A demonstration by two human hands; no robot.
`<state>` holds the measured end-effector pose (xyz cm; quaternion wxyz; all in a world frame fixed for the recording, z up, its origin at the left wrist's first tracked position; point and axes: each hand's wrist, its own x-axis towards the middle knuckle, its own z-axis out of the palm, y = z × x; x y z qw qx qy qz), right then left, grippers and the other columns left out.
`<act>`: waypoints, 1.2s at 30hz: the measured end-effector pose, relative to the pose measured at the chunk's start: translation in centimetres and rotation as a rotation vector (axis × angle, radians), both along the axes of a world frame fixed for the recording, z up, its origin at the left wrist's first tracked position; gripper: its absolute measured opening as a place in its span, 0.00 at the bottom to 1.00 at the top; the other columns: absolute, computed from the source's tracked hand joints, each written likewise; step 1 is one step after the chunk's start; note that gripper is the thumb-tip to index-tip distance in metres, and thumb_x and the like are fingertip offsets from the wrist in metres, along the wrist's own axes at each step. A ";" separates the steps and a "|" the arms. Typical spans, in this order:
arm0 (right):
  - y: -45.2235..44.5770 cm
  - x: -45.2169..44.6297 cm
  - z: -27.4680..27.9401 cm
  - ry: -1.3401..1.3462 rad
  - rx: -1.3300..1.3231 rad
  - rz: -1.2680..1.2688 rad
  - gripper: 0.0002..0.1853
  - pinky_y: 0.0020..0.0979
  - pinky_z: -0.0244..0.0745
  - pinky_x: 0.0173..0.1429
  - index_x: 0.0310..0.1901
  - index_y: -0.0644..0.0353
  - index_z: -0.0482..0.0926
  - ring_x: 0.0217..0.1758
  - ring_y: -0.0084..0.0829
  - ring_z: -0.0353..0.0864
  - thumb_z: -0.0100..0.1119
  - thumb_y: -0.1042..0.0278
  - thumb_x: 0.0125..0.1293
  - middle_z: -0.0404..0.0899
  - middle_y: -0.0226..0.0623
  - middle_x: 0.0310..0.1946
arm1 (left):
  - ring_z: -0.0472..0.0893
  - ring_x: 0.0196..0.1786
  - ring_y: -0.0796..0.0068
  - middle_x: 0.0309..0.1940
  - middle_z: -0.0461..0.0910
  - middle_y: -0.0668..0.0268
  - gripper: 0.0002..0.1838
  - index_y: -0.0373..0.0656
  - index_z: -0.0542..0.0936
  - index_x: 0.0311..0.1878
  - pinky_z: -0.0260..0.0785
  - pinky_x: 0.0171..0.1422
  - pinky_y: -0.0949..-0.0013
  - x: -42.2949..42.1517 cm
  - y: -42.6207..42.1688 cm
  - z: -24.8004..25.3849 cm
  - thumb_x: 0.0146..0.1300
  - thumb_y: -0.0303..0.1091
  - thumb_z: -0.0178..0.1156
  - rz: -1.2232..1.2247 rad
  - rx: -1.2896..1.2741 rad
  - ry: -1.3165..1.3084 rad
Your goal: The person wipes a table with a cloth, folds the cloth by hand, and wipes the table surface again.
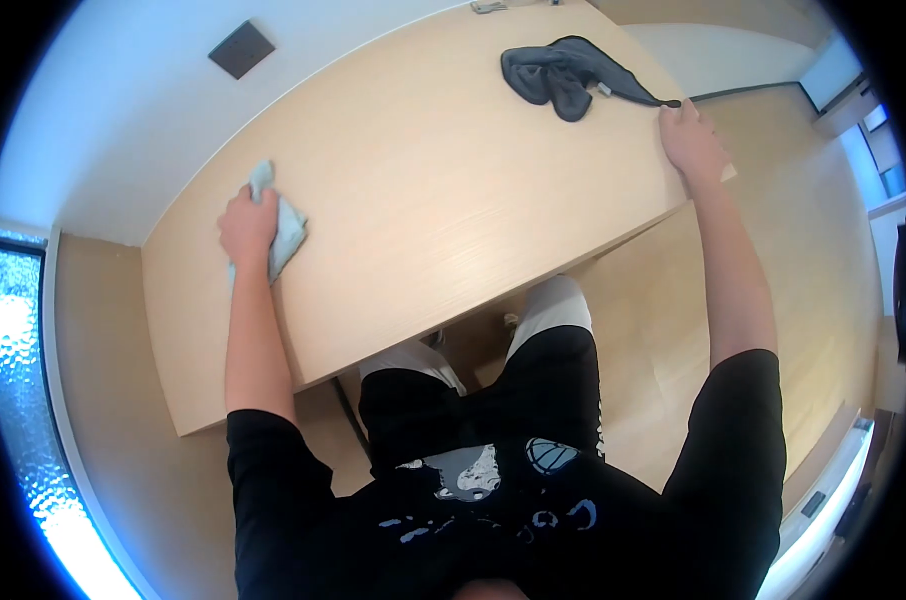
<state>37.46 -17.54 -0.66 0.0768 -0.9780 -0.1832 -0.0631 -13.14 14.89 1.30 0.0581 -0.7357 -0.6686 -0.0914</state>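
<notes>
My left hand (pixel 248 225) is closed on a pale blue-green cloth (pixel 291 232), which lies bunched under it on the left part of the light wooden table (pixel 403 200). Parts of the cloth stick out above and to the right of the fingers. At the table's right edge, my right hand (pixel 693 142) pinches the narrow end of a dark grey cloth (pixel 553 72). The rest of that cloth lies crumpled on the tabletop toward the far right, with a small white tag showing.
A white wall with a dark square plate (pixel 242 50) runs along the table's far side. Small items (pixel 489 7), too small to name, sit at the far edge. A bright textured window (pixel 18 330) is at left. Wooden floor (pixel 643 340) extends right of my legs.
</notes>
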 end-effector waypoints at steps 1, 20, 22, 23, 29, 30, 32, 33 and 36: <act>-0.1 -0.1 -0.1 -0.009 0.005 -0.004 0.35 0.61 0.62 0.72 0.73 0.46 0.67 0.72 0.56 0.70 0.41 0.35 0.71 0.70 0.47 0.70 | 0.77 0.63 0.46 0.62 0.80 0.58 0.33 0.53 0.78 0.67 0.70 0.66 0.46 2.5 0.0 -0.4 0.65 0.59 0.50 -0.058 0.019 0.007; -0.1 0.4 -0.5 0.043 0.037 0.000 0.36 0.64 0.56 0.73 0.73 0.46 0.66 0.75 0.52 0.65 0.40 0.35 0.71 0.68 0.45 0.72 | 0.75 0.43 0.56 0.39 0.78 0.62 0.23 0.51 0.84 0.57 0.70 0.48 0.56 10.1 -20.0 0.4 0.56 0.43 0.63 -1.112 0.050 -0.172; -0.1 0.1 -0.2 0.043 0.032 0.001 0.35 0.63 0.56 0.73 0.73 0.46 0.66 0.75 0.52 0.65 0.40 0.35 0.71 0.68 0.46 0.72 | 0.74 0.44 0.56 0.39 0.78 0.61 0.24 0.49 0.84 0.57 0.70 0.49 0.56 5.5 -20.5 0.6 0.55 0.40 0.64 -1.014 0.025 -0.143; -0.1 0.1 -0.2 0.043 0.029 -0.001 0.35 0.63 0.56 0.73 0.73 0.46 0.66 0.75 0.53 0.65 0.40 0.35 0.71 0.68 0.46 0.72 | 0.74 0.44 0.55 0.39 0.78 0.61 0.25 0.48 0.83 0.58 0.70 0.50 0.56 3.1 -20.6 0.7 0.55 0.39 0.64 -0.944 0.004 -0.128; -0.1 0.5 -0.5 0.039 0.027 -0.003 0.35 0.63 0.54 0.74 0.74 0.44 0.66 0.75 0.53 0.65 0.40 0.35 0.71 0.66 0.46 0.73 | 0.77 0.50 0.47 0.46 0.80 0.50 0.24 0.41 0.81 0.61 0.70 0.59 0.51 -14.3 -16.5 -1.4 0.61 0.38 0.61 -0.453 0.067 -0.107; -0.1 0.5 -0.6 0.037 0.026 -0.003 0.35 0.63 0.54 0.74 0.74 0.44 0.66 0.75 0.53 0.65 0.39 0.34 0.71 0.66 0.45 0.74 | 0.77 0.53 0.46 0.48 0.80 0.49 0.24 0.41 0.80 0.62 0.69 0.62 0.51 -18.1 -15.0 -2.2 0.63 0.39 0.60 -0.362 0.069 -0.114; -0.1 0.5 -0.7 0.032 0.027 -0.004 0.35 0.63 0.54 0.74 0.74 0.43 0.65 0.76 0.53 0.64 0.39 0.34 0.71 0.66 0.45 0.74 | 0.77 0.58 0.44 0.53 0.81 0.47 0.25 0.40 0.79 0.64 0.68 0.65 0.51 -24.3 -12.0 -3.1 0.66 0.42 0.59 -0.175 0.087 -0.133; -0.2 0.6 -0.7 0.027 0.027 -0.004 0.35 0.63 0.54 0.74 0.74 0.43 0.66 0.75 0.53 0.65 0.40 0.34 0.71 0.66 0.45 0.74 | 0.78 0.59 0.44 0.54 0.81 0.47 0.26 0.40 0.79 0.64 0.68 0.66 0.50 -26.3 -10.7 -3.2 0.67 0.44 0.58 -0.076 0.103 -0.145; -0.1 0.5 -0.8 0.019 0.031 0.001 0.35 0.62 0.56 0.74 0.74 0.44 0.66 0.75 0.54 0.65 0.40 0.34 0.72 0.66 0.45 0.74 | 0.79 0.59 0.43 0.56 0.81 0.46 0.28 0.39 0.79 0.65 0.70 0.65 0.50 -29.8 -7.1 -3.1 0.68 0.47 0.57 0.081 0.129 -0.105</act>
